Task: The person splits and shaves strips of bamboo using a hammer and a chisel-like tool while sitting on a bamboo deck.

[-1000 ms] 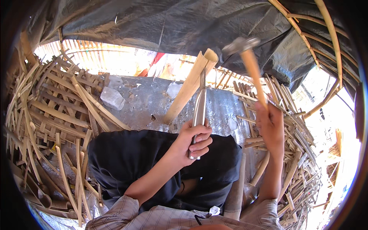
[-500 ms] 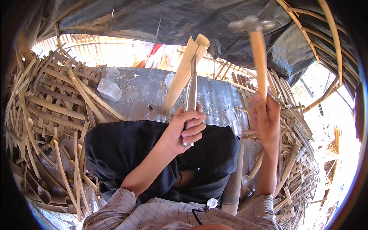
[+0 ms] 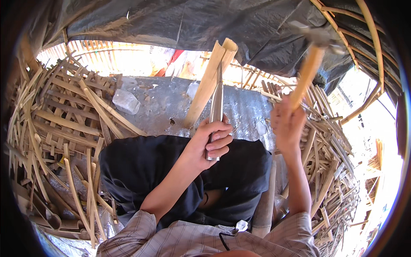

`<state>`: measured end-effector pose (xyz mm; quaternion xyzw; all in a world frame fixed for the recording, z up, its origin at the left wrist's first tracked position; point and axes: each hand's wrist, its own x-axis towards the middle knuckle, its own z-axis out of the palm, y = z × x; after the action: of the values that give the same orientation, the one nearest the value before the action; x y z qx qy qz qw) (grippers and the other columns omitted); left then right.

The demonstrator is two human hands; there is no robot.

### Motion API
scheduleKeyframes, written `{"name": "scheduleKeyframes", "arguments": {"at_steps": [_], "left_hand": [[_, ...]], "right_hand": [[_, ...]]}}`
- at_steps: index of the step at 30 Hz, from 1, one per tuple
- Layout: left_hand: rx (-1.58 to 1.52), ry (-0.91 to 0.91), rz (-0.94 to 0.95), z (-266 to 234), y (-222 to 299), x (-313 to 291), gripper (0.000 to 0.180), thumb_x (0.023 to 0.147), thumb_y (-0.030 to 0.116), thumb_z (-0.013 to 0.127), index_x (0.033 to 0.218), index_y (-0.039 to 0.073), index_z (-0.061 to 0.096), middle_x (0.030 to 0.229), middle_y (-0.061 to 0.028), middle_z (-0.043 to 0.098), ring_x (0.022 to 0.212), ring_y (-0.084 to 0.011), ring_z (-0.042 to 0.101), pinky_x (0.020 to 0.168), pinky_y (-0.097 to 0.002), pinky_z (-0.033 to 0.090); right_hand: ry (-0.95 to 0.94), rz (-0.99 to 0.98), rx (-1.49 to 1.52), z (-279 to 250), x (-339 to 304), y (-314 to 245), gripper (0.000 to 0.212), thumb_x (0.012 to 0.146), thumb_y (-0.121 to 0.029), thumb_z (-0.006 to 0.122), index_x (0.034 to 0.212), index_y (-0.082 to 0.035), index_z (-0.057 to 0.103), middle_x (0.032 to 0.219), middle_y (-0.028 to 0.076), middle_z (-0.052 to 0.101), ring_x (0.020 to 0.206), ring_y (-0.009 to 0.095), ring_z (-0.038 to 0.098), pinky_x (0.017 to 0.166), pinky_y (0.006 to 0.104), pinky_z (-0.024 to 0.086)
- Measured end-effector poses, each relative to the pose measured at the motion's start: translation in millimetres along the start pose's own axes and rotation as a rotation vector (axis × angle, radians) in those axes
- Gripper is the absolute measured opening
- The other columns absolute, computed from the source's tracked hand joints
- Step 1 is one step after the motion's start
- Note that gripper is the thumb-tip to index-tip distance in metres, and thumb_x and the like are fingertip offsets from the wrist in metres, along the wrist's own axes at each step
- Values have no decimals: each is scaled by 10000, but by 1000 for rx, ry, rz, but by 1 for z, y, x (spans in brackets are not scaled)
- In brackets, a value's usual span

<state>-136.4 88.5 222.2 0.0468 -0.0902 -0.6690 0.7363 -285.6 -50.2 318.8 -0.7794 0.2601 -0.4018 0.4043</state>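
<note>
My left hand (image 3: 212,139) is closed around the metal handle of a long knife (image 3: 217,100), its blade pointing up and away. The narrow blade tip overlaps a tan bamboo piece (image 3: 204,85), near a lengthwise gap at its top; I cannot tell how deep it sits. That bamboo leans upright just beyond my knees, its lower end by the grey sheet. To the right, my right hand (image 3: 289,124) grips the wooden handle of a hammer (image 3: 307,77). The hammer is raised and tilted right, its metal head blurred, apart from knife and bamboo.
Bamboo strips (image 3: 64,115) lie heaped on the left, and another pile of strips (image 3: 329,171) is on the right. Pale stone-like blocks (image 3: 126,101) sit on the grey metal sheet (image 3: 158,94). Dark plastic sheeting (image 3: 150,21) hangs beyond. A bamboo pole (image 3: 264,201) is beside my right leg.
My right hand has shifted left and down a little, while the hammer has tipped over to the right. My left hand keeps the knife at the bamboo; the view has shifted slightly.
</note>
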Motion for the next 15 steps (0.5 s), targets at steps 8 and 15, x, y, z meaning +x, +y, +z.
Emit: {"name": "scheduleKeyframes", "arguments": {"at_steps": [8, 15], "left_hand": [[7, 35, 18, -4, 5, -1, 92, 932, 0, 591, 923, 88, 564, 597, 53, 409, 402, -30, 313, 319, -201, 226], [20, 71, -4, 2, 1, 0, 127, 932, 9, 596, 874, 107, 539, 600, 64, 410, 401, -22, 307, 323, -204, 217]], "right_hand": [[-270, 159, -239, -2, 13, -29, 381, 1044, -249, 616, 744, -24, 547, 548, -31, 404, 496, 63, 375, 455, 295, 295], [-205, -123, -417, 5, 4, 31, 387, 1054, -259, 593, 753, -23, 534, 576, -15, 443, 503, 55, 402, 459, 306, 307]]}}
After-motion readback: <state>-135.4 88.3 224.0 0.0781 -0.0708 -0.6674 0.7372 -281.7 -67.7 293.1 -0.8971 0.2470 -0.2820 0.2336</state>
